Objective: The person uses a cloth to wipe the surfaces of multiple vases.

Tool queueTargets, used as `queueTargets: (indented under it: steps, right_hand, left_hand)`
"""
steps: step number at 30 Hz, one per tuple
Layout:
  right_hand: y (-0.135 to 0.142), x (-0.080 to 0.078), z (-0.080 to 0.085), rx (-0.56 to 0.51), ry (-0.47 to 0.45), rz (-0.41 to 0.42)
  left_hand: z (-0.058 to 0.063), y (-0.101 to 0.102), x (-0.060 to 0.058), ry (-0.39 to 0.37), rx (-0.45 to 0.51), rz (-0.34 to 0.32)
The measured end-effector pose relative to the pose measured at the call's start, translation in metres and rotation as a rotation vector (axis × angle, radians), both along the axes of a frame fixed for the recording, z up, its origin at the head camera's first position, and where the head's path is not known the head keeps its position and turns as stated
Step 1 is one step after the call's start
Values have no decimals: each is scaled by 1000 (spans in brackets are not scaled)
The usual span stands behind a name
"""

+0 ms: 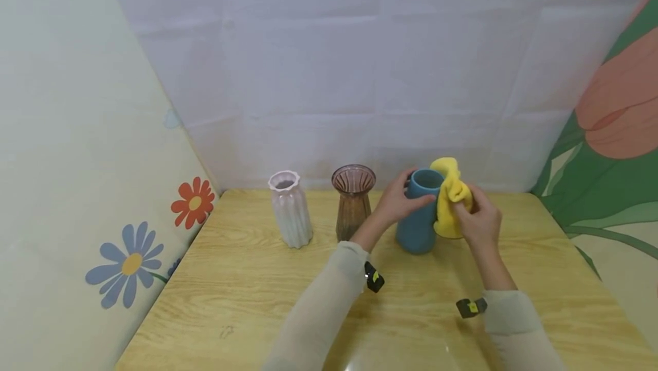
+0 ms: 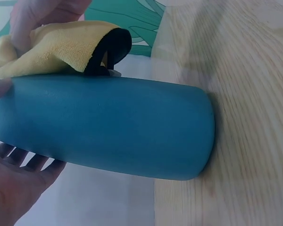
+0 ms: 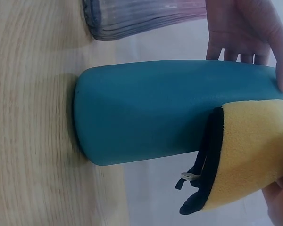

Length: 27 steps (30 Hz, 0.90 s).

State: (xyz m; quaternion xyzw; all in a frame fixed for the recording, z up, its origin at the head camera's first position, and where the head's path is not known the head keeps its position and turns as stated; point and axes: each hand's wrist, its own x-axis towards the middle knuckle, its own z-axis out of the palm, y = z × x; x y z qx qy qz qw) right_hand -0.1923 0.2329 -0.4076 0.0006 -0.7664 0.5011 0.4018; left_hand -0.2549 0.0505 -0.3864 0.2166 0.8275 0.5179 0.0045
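A matte blue vase point(image 1: 415, 227) stands upright on the wooden table, right of centre. My left hand point(image 1: 400, 200) grips it near the top, thumb across the front and fingers behind. In my right hand point(image 1: 480, 220) is a yellow cloth point(image 1: 449, 211), pinched between thumb and fingers and held against the vase's right side. The left wrist view shows the cloth point(image 2: 70, 47) with its dark edging along the blue vase point(image 2: 113, 122). A small white tag point(image 3: 190, 176) hangs at the cloth's edge in the right wrist view.
Left of the blue vase stands a brownish-purple ribbed glass vase point(image 1: 353, 205), close to my left forearm. Farther left is a white pleated vase point(image 1: 292, 211) with a scalloped rim. A pale sheet point(image 1: 308, 74) hangs behind the wooden table point(image 1: 231, 302).
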Motion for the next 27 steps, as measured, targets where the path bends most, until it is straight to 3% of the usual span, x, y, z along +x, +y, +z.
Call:
queueTargets:
  steps: [12, 23, 27]
  right_hand:
    - [-11, 6, -2, 22, -6, 58]
    - [-26, 16, -3, 19, -10, 136]
    - [-31, 20, -3, 34, -1, 149]
  left_hand:
    - [-1, -17, 9, 60, -16, -15]
    - [-3, -39, 27, 11, -28, 20]
    - [-3, -47, 33, 45, -28, 16]
